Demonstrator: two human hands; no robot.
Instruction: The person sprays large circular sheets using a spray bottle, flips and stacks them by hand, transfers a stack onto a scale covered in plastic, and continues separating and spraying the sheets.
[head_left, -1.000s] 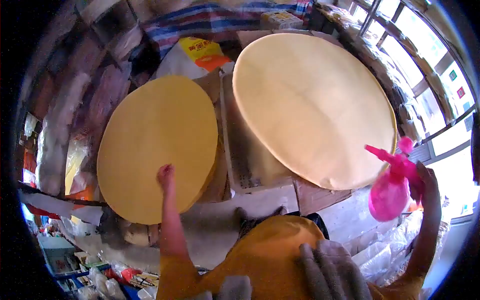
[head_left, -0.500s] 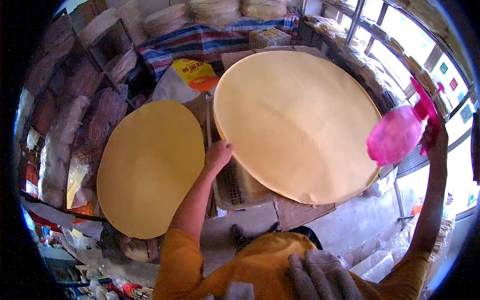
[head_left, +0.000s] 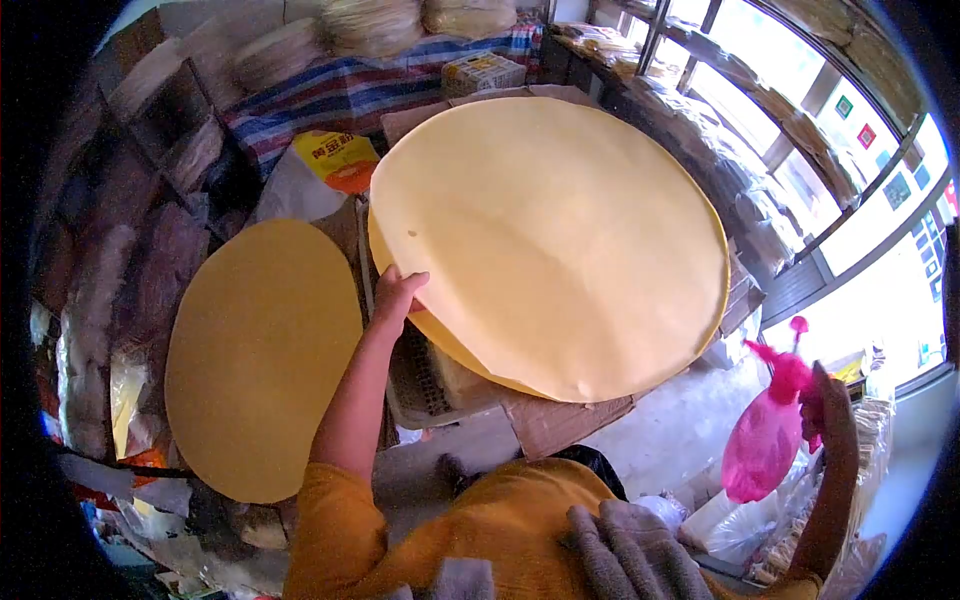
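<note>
A stack of large, thin, round pale-yellow sheets (head_left: 560, 230) lies in the middle. My left hand (head_left: 398, 292) pinches the near left rim of the top sheet, thumb above and the other fingers hidden beneath. That rim is lifted a little off the darker yellow edge below it. Off to the right, my right hand (head_left: 824, 405) is wrapped around the neck of a translucent pink spray bottle (head_left: 762, 450), which hangs tilted with its pump knob up, away from the stack. Another round, deeper-yellow sheet or stack (head_left: 265, 360) lies to the left of my left forearm.
Under the stack are cardboard (head_left: 570, 420) and a plastic crate (head_left: 412, 385). Behind stand a white-and-yellow bag (head_left: 340, 160), a striped tarp (head_left: 300, 105) and a small white basket (head_left: 483, 74). Shelves of wrapped sheets line both sides, and clear plastic bags (head_left: 720, 520) sit at lower right.
My right hand has lowered the spray bottle from beside the stack's right edge. My left hand has the top sheet's rim raised slightly. The whole view has shifted.
</note>
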